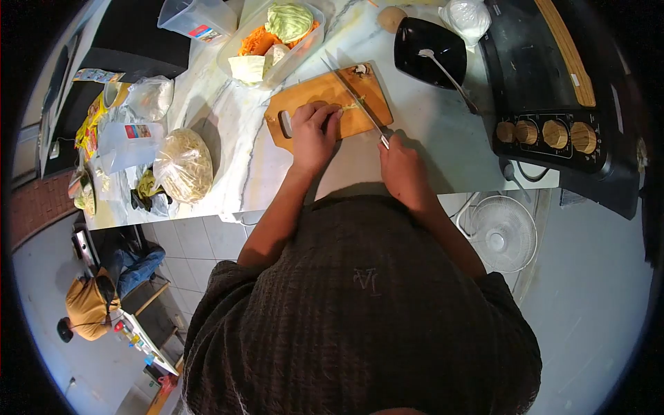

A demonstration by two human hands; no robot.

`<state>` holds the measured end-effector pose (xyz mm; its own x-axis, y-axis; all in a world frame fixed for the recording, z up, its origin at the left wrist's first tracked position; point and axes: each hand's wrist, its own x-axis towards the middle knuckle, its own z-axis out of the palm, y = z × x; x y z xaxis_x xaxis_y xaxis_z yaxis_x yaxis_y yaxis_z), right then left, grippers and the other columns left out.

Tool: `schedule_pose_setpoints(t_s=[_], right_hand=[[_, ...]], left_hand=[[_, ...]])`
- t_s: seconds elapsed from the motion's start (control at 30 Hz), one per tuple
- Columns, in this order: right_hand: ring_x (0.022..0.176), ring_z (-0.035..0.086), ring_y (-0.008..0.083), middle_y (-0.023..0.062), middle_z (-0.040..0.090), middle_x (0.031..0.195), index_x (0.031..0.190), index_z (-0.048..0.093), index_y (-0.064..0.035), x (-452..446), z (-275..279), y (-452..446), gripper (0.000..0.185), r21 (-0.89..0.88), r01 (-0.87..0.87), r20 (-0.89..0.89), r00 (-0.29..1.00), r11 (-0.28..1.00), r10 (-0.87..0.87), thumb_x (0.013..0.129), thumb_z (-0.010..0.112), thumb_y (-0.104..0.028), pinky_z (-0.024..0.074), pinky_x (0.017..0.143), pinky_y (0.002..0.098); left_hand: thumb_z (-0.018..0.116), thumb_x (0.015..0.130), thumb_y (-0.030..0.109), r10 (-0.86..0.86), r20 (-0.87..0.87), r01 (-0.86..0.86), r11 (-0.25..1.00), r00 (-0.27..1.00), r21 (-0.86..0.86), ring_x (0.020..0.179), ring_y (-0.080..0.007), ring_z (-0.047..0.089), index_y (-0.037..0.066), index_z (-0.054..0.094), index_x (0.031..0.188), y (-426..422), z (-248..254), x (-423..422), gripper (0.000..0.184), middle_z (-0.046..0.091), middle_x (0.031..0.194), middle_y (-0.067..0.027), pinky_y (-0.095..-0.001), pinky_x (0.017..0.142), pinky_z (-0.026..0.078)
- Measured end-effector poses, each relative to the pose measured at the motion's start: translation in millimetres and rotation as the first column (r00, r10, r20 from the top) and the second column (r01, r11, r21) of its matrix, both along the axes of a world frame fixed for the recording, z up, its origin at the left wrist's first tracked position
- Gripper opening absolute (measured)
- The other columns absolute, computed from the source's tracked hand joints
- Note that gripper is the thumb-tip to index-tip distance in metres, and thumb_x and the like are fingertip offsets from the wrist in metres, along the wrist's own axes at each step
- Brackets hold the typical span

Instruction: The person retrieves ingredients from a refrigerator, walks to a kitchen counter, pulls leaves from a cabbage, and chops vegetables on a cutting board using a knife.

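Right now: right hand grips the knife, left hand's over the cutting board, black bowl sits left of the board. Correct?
Not quite: in the head view, the black bowl sits right of the cutting board. The right hand does grip the knife, and the left hand is over the board.

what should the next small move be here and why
Probably one short, careful stroke of the knife, with the left hand drawn back slightly first. The right hand grips the handle, the blade crosses above the wooden cutting board, and small pale pieces lie between the blade and the left hand's nearby fingers.
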<state>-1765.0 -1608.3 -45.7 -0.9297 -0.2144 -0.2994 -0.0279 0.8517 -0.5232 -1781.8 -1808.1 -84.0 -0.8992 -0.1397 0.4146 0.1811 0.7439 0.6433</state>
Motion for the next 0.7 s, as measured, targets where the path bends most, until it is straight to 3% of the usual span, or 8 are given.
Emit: schedule_pose_setpoints(t_s=[0.17,0.27,0.43,0.5,0.7], right_hand=[[0.078,0.062,0.0510,0.0286,0.064,0.078,0.097,0.049,0.0002,1.8,-7.6,0.0,0.028,-0.013,0.014,0.005,1.000,1.000,-0.013,0.101,0.051,-0.027,0.0481,0.069,0.0591],[0.078,0.062,0.0512,0.0288,0.064,0.077,0.096,0.049,0.0005,1.7,-5.6,-0.2,0.028,-0.031,0.013,0.001,1.000,0.999,-0.013,0.101,0.050,-0.027,0.0476,0.068,0.0594],[0.077,0.062,0.0513,0.0299,0.063,0.075,0.096,0.048,0.0014,4.5,5.2,-2.4,0.028,-0.092,-0.006,-0.064,0.998,0.996,0.000,0.101,0.050,-0.026,0.0469,0.067,0.0599],[0.080,0.065,0.0501,0.0289,0.066,0.081,0.102,0.050,0.0012,4.0,10.3,-6.6,0.029,-0.057,-0.001,0.055,0.998,0.998,0.004,0.102,0.048,-0.028,0.0506,0.071,0.0576],[0.082,0.065,0.0503,0.0296,0.066,0.082,0.100,0.051,0.0019,3.2,10.3,-8.9,0.029,-0.051,-0.050,0.058,0.997,0.997,0.053,0.102,0.048,-0.027,0.0507,0.073,0.0576]], left_hand=[[0.073,0.081,0.010,0.015,0.032,-0.015,1.000,0.999,-0.017,0.085,-0.0302,0.060,0.007,0.073,0.093,0.3,-0.7,-0.5,0.013,0.066,0.088,-0.0089,-0.0421,0.078,0.046],[0.073,0.081,0.012,-0.015,-0.033,0.015,1.000,0.999,-0.001,0.086,-0.0302,0.059,0.007,0.074,0.094,1.7,3.8,-2.0,0.013,0.066,0.090,-0.0088,-0.0426,0.078,0.046],[0.074,0.082,0.017,0.027,0.101,-0.020,0.997,0.995,-0.070,0.089,-0.0278,0.058,0.010,0.074,0.094,7.9,5.2,-3.6,0.014,0.065,0.092,-0.0056,-0.0415,0.080,0.042],[0.074,0.082,0.018,0.028,0.081,-0.023,0.997,0.996,-0.070,0.090,-0.0274,0.058,0.010,0.074,0.093,7.2,-0.6,-5.7,0.013,0.065,0.091,-0.0048,-0.0408,0.080,0.041],[0.073,0.083,0.017,0.019,0.060,-0.017,0.999,0.998,-0.037,0.090,-0.0269,0.058,0.010,0.074,0.090,5.3,-7.1,-6.8,0.010,0.066,0.092,-0.0031,-0.0401,0.079,0.039]])
